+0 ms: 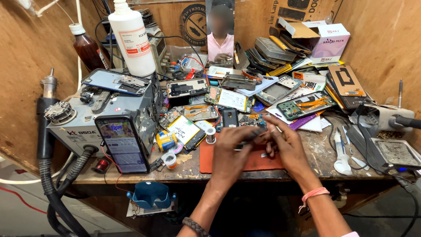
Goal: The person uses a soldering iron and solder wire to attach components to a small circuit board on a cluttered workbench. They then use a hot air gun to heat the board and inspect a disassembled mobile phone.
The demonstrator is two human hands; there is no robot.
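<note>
Both hands meet over a red-brown work mat (258, 163) at the front of a cluttered repair bench. My left hand (230, 151) grips a small dark phone part (246, 139) held just above the mat. My right hand (285, 147) pinches the same part from the right, fingers curled around its end. What the part is exactly cannot be told; fingers hide most of it. A beaded band circles my left wrist and a pink band my right.
A hot-air rework station (94, 118) with a lit phone (122, 142) leaning on it stands left. Opened phones and circuit boards (305, 105) cover the back. A white bottle (131, 37), brown bottle (90, 50), solder spool (166, 140) and soldering stand (386, 118) surround the mat.
</note>
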